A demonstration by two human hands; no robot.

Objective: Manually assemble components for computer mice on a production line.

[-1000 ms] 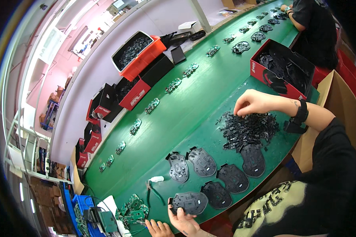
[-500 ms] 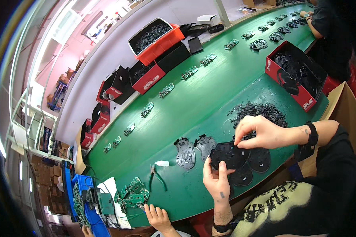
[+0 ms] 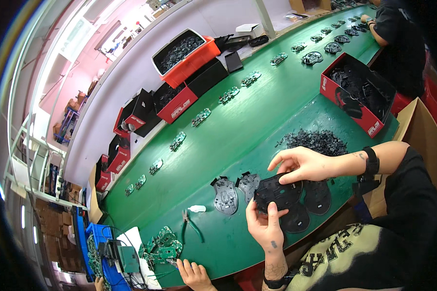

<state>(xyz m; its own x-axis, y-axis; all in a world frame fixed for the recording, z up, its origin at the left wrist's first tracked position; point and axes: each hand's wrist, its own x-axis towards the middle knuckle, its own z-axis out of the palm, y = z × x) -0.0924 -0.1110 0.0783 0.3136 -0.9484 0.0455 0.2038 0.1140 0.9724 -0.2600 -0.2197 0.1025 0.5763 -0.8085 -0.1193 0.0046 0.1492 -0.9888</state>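
Note:
My left hand (image 3: 264, 225) grips the lower left edge of a dark plastic shell (image 3: 278, 192), thumb in front and fingers behind it. Over the upper edge of that shell is my right hand (image 3: 303, 165), its thumb and fingers apart and the thumb tip at the shell's surface. I cannot make out anything between them. Two more black shells, a right one (image 3: 317, 198) and a lower one (image 3: 295, 218), lie beside and under the held one. To its left are two greyer shells, one whole (image 3: 225, 195) and one partly covered (image 3: 248, 183).
A heap of small black parts (image 3: 315, 142) lies beyond my right hand. Green-handled pliers (image 3: 191, 227), a white bottle (image 3: 196, 208) and circuit boards (image 3: 163, 245) are at left, near another person's hand (image 3: 194, 275). A red box (image 3: 359, 116) stands right; boards line the green table (image 3: 218, 140).
My right hand's pinched fingers have spread apart, and the hand has shifted slightly left and down. My left hand still holds the shell. The whole view has shifted slightly.

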